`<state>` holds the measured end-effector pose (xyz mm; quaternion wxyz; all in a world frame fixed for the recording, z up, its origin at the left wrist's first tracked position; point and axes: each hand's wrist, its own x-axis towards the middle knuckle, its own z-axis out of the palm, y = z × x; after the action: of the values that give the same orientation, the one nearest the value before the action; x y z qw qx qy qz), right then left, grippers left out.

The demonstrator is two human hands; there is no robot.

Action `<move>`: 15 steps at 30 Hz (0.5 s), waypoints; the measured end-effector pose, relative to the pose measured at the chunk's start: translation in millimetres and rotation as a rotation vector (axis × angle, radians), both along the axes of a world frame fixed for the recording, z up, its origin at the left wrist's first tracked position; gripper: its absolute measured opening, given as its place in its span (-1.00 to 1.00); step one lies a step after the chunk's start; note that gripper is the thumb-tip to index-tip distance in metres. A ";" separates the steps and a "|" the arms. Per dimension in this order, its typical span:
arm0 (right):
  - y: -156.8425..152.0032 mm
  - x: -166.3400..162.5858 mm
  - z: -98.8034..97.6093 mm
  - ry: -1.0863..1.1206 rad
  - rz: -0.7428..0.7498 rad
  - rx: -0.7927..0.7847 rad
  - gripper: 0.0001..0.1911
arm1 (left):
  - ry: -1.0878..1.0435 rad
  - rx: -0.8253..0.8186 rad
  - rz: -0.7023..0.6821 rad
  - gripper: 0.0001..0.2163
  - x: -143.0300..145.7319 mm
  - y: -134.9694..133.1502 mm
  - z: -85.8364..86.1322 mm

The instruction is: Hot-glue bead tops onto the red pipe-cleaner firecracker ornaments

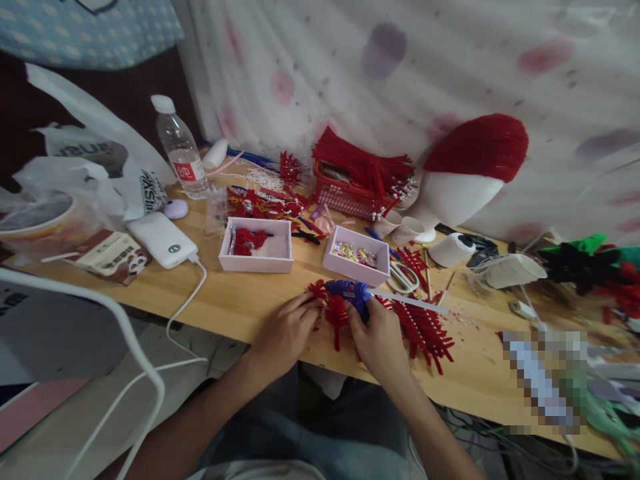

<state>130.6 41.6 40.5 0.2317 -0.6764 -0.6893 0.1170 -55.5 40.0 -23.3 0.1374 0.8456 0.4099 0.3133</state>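
My right hand (383, 337) is wrapped round the handle of a blue hot glue gun (349, 291), with a long translucent glue stick (413, 301) poking out of its back. The gun's nozzle points left, at a small red fuzzy flower (317, 288) pinched in my left hand (286, 328). Whether the nozzle touches the flower I cannot tell. Below the gun lies a red fuzzy leaf-shaped piece (336, 321). Right of my right hand, several red fuzzy branches (425, 330) with white bead strings rest on the table.
On the wooden table (240, 300) stand a box with red pieces (256, 265), a box of beads (353, 270) and scissors (404, 279). Behind are a red basket (345, 199), a foam head (455, 197) and a water bottle (183, 157). A power bank (163, 240) sits left, its white cable hanging down.
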 end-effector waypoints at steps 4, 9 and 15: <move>-1.2 -0.8 -0.7 0.010 -0.007 0.002 -0.73 | 0.010 -0.003 0.003 -0.70 0.2 0.0 0.9; -2.1 -1.6 0.4 0.029 -0.006 -0.007 -0.73 | 0.032 -0.024 -0.001 -0.70 0.3 -0.4 2.5; -1.3 -0.3 -1.2 0.079 0.018 0.001 -0.72 | 0.019 -0.030 0.003 -0.70 0.9 -0.9 3.9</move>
<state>130.3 40.3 39.3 0.2579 -0.6650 -0.6856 0.1455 -54.6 39.1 -19.4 0.1458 0.8458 0.4170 0.2991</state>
